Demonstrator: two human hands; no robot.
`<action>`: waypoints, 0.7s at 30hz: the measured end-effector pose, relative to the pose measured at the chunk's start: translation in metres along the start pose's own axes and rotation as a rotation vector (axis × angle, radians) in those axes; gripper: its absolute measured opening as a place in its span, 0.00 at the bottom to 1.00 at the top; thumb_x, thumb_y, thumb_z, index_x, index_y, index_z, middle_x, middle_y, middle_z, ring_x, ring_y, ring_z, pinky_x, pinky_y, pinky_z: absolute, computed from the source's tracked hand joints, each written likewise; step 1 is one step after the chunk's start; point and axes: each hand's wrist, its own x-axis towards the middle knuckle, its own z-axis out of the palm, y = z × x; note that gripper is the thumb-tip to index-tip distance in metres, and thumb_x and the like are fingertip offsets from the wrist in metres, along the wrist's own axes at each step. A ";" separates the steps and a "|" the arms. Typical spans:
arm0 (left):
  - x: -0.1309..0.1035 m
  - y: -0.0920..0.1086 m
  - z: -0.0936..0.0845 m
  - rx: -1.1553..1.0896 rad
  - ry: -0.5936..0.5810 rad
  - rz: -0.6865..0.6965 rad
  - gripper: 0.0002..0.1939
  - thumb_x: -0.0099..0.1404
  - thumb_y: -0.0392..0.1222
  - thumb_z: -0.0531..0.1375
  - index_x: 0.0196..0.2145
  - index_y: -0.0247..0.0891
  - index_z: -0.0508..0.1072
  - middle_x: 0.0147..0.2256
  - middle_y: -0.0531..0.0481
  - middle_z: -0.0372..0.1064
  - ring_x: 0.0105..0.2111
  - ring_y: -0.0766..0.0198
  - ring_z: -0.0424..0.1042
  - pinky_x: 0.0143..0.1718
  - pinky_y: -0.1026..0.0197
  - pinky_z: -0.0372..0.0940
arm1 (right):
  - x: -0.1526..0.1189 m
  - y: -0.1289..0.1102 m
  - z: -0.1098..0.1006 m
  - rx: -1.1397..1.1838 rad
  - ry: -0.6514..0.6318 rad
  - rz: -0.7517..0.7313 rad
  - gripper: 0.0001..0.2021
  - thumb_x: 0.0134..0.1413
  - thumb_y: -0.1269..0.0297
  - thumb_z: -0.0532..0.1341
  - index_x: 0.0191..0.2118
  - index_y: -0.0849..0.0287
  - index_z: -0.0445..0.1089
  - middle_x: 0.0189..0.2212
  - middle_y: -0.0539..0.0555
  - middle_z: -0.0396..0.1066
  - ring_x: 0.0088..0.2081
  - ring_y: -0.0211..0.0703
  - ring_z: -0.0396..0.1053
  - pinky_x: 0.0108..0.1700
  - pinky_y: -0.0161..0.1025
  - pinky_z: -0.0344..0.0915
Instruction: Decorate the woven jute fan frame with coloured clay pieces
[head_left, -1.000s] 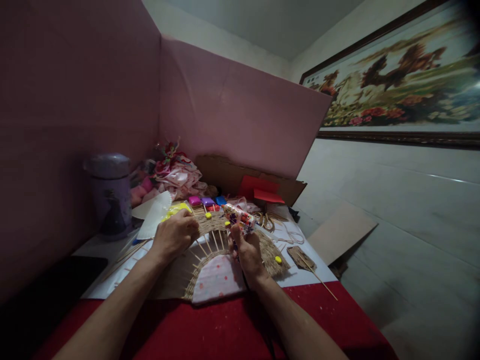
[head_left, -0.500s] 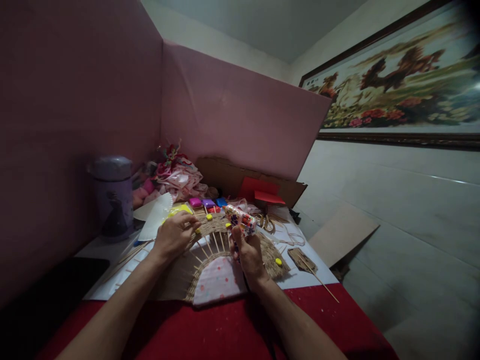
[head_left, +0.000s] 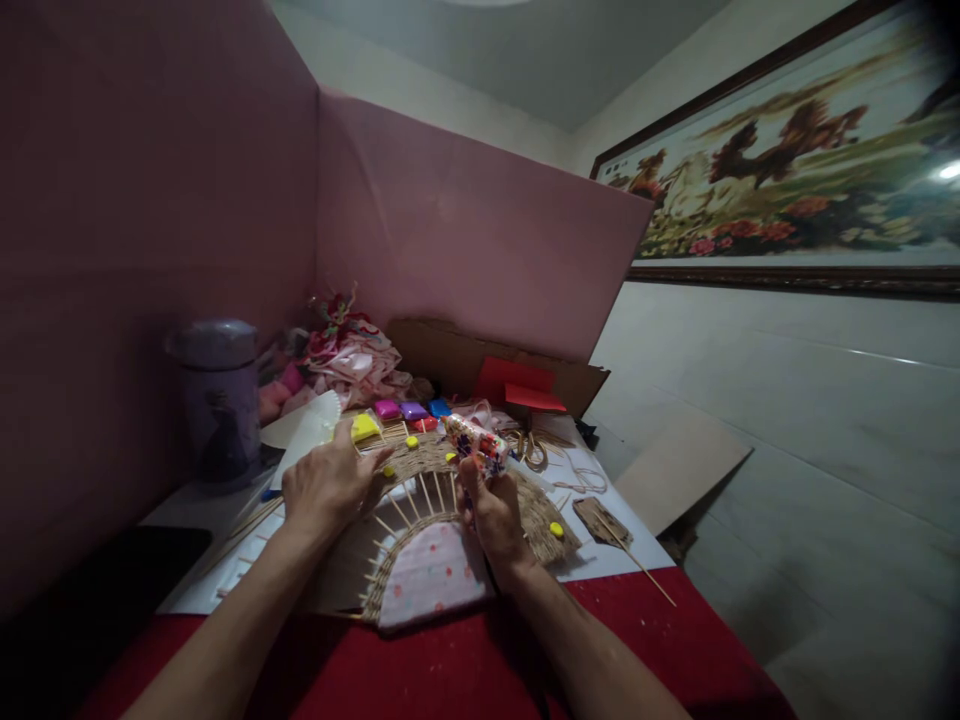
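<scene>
Spanning the frame's lower centre, the woven fan point(head_left: 424, 459) lay beneath my hands; my right hand point(head_left: 495, 512) gripped a patterned glue gun point(head_left: 478, 446); my left hand point(head_left: 324, 487) was loosely spread by the fan's left side, near a yellow packet point(head_left: 365, 428).

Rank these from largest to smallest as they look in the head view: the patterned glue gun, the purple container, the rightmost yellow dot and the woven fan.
1. Woven fan, even partly covered
2. Purple container
3. Patterned glue gun, also partly covered
4. Rightmost yellow dot
</scene>
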 end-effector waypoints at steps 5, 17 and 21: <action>0.002 0.001 -0.002 -0.020 -0.082 0.016 0.35 0.57 0.66 0.46 0.54 0.41 0.61 0.37 0.37 0.74 0.38 0.45 0.72 0.32 0.56 0.61 | 0.000 0.002 0.000 -0.001 -0.011 -0.006 0.27 0.45 0.40 0.58 0.14 0.59 0.57 0.09 0.45 0.52 0.11 0.30 0.49 0.14 0.30 0.46; -0.003 0.004 -0.002 0.026 -0.065 0.064 0.32 0.57 0.62 0.50 0.54 0.43 0.62 0.36 0.40 0.74 0.38 0.46 0.73 0.31 0.56 0.60 | -0.001 -0.002 -0.002 -0.063 0.018 -0.016 0.27 0.46 0.39 0.57 0.14 0.60 0.59 0.09 0.46 0.54 0.12 0.31 0.52 0.15 0.31 0.47; -0.002 0.003 0.000 -0.003 -0.038 0.066 0.31 0.58 0.63 0.48 0.52 0.44 0.64 0.37 0.41 0.74 0.38 0.46 0.72 0.31 0.56 0.59 | -0.001 -0.002 -0.001 -0.023 0.014 0.001 0.27 0.45 0.39 0.58 0.15 0.60 0.58 0.10 0.46 0.54 0.12 0.30 0.51 0.14 0.30 0.46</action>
